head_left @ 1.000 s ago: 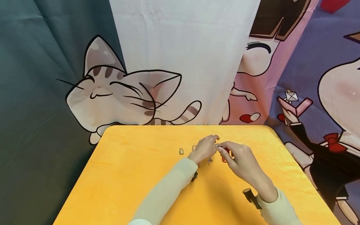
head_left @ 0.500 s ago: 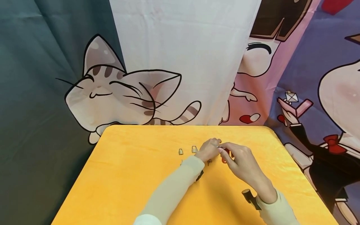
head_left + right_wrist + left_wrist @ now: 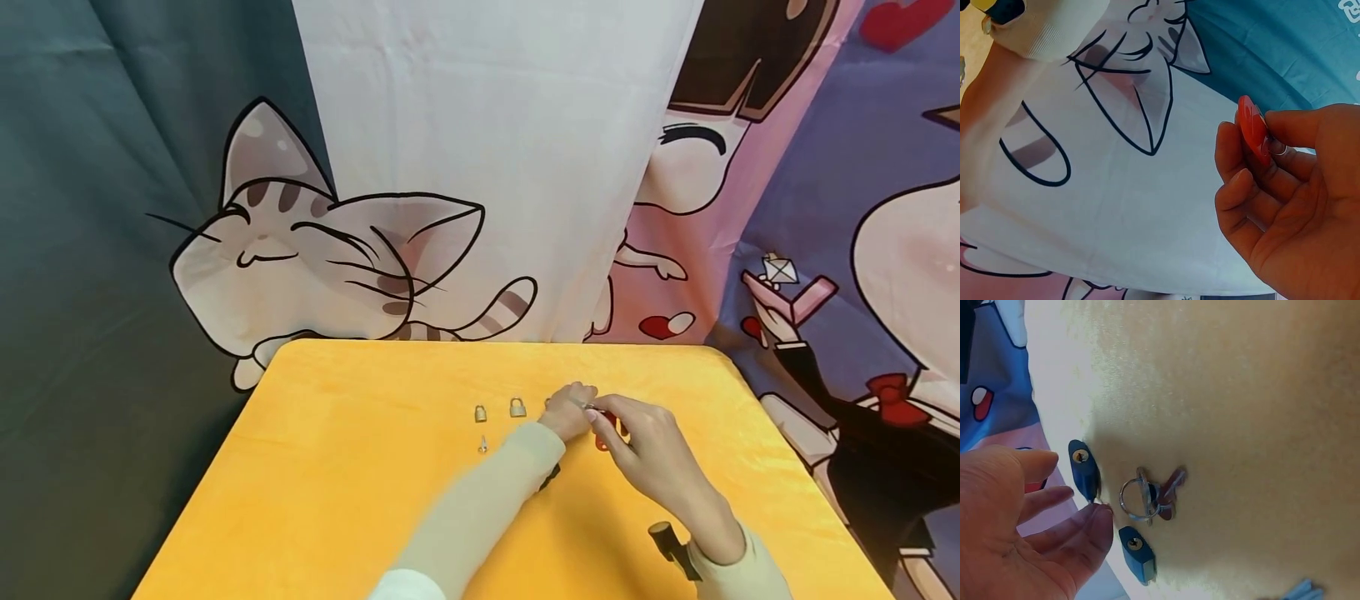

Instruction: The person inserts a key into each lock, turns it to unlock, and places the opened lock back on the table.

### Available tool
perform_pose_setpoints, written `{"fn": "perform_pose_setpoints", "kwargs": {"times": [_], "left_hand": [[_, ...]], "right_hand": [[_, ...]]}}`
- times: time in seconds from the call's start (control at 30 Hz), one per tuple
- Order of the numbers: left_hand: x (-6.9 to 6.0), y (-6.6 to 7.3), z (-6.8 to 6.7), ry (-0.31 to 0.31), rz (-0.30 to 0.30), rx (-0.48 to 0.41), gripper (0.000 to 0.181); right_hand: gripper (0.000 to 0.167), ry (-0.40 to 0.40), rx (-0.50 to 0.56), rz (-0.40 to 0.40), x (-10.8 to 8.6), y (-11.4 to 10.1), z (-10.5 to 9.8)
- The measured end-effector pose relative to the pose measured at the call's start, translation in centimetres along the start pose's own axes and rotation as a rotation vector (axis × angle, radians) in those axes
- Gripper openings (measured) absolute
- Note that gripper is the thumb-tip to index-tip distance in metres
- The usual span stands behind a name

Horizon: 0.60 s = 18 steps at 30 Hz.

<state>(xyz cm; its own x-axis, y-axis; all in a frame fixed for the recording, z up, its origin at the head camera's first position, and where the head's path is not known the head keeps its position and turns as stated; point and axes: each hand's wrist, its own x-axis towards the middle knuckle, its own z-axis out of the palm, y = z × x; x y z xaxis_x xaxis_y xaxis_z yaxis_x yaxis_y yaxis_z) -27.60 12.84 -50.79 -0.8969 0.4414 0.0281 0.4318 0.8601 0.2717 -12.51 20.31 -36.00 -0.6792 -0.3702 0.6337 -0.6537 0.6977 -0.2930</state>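
My left hand (image 3: 568,411) is over the table right of centre, its back hiding most of its work in the head view. In the left wrist view, its thumb and a fingertip meet at the shackle end of a padlock (image 3: 1084,467). Close by lie a second padlock (image 3: 1137,553) and a ring of keys (image 3: 1159,499). My right hand (image 3: 651,437) is beside the left. In the right wrist view it pinches a flat red key tag (image 3: 1252,128) with a metal ring (image 3: 1277,149); a thin metal piece shows at its fingertips in the head view.
Two small padlocks (image 3: 481,413), (image 3: 517,407) lie in a row left of my hands, with a small key (image 3: 483,445) nearer me. A yellow cloth covers the table (image 3: 337,483). Behind it hangs a printed curtain (image 3: 510,167).
My left hand has shifted right and slightly nearer me, uncovering a padlock and the small key on its left. My right hand keeps its grip on the red key tag, almost in place.
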Motion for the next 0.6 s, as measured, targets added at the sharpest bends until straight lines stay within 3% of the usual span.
{"fn": "perform_pose_setpoints", "kwargs": {"times": [0.3,0.6], "left_hand": [[0.0,0.6,0.1,0.015,0.007,0.101,0.021],[1.0,0.6,1.0,-0.047,-0.062,-0.121,0.020]], "right_hand": [[0.018,0.022,0.018,-0.017,-0.1,0.1,0.0],[0.016,0.013,0.015,-0.002,-0.3,0.3,0.0]]}}
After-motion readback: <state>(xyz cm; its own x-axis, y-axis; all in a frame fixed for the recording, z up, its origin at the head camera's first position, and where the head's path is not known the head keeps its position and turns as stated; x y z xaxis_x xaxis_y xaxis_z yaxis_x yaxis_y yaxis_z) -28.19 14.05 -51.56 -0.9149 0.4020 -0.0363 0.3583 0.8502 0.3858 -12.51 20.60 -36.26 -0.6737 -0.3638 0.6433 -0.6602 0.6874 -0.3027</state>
